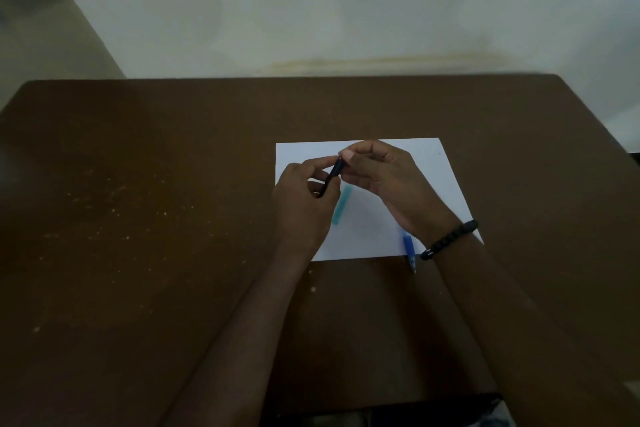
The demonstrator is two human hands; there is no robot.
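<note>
Over a white sheet of paper [429, 163] on the brown table [138, 218], both hands meet on a short dark pen-like stick [335, 173]. My left hand [304, 204] grips its lower end with curled fingers. My right hand [384, 173] pinches its upper end between thumb and fingertips. A teal cap-like piece [341, 206] lies on the paper just below the hands. A blue pen [409, 250] lies at the paper's near edge, partly hidden under my right wrist, which wears a black bead bracelet [450, 240].
The table's left half carries pale specks and crumbs [104, 215]. A pale wall [346, 10] rises right behind the table's far edge. The near table edge runs at the bottom of the view.
</note>
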